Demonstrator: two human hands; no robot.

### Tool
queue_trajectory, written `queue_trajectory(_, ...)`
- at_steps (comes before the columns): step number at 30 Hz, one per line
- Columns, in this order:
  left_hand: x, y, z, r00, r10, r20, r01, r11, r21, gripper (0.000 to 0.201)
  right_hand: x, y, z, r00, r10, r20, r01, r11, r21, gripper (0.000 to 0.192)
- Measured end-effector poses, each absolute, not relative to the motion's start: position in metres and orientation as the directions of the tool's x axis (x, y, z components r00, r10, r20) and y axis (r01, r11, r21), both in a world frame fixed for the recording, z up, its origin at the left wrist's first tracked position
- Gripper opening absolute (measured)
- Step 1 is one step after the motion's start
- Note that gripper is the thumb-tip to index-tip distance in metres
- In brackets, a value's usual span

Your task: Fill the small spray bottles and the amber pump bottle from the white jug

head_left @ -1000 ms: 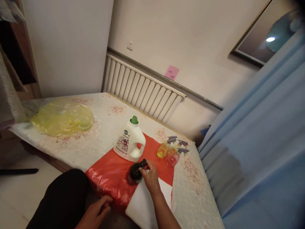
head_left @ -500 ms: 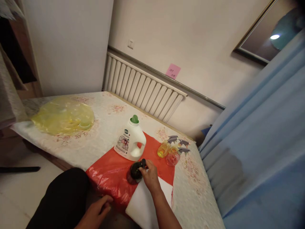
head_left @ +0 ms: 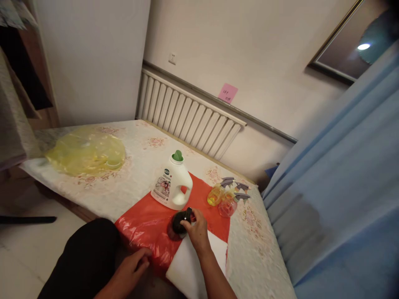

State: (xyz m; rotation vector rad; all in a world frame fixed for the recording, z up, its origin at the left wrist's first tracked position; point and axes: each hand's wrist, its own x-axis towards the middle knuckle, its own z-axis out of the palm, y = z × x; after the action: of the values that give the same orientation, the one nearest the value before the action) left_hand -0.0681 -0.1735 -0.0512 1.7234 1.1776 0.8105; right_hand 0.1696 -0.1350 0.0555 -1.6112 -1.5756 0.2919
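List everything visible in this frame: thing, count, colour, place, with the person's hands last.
dark bottle: 1, dark green, lying on the red sheet
detergent jug: 1, white with green cap, behind the dark bottle
spray bottles: 3, yellow, orange and pink, right of the jug
red sheet: 1, red plastic, bed's near edge
white pad: 1, white, under the right forearm
yellow bag: 1, far left
radiator: 1, white
right hand: on the dark bottle's top
left hand: at the red sheet's edge

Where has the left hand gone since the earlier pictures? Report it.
Yes. The left hand has slid forward and now touches the near edge of the red plastic sheet, where before it lay short of it.
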Motion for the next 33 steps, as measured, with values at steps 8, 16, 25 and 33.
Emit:
queue_trajectory(8, -0.078, -0.149, -0.043, 0.273, 0.951, 0.148, 0.424, -0.257, 0.868, 0.032, 0.175, -0.138, 0.039, 0.176, 0.922, 0.344, 0.689, 0.135, -0.712, 0.052)
queue_trajectory(16, -0.079, -0.083, -0.034, 0.291, 0.910, 0.296, 0.664, -0.415, 0.623, 0.032, 0.173, -0.135, 0.047, 0.193, 0.917, 0.350, 0.678, 0.133, -0.723, 0.046)
queue_trajectory(25, -0.067, -0.049, -0.039, 0.287, 0.921, 0.262, 0.794, -0.382, 0.472, 0.033, 0.166, -0.139, 0.038, 0.129, 0.942, 0.308, 0.666, 0.148, -0.731, 0.060)
queue_trajectory(33, -0.067, -0.052, -0.041, 0.329, 0.913, 0.242, 0.837, -0.401, 0.373, 0.035, 0.155, -0.138, 0.033, 0.157, 0.928, 0.337, 0.669, 0.151, -0.728, 0.061)
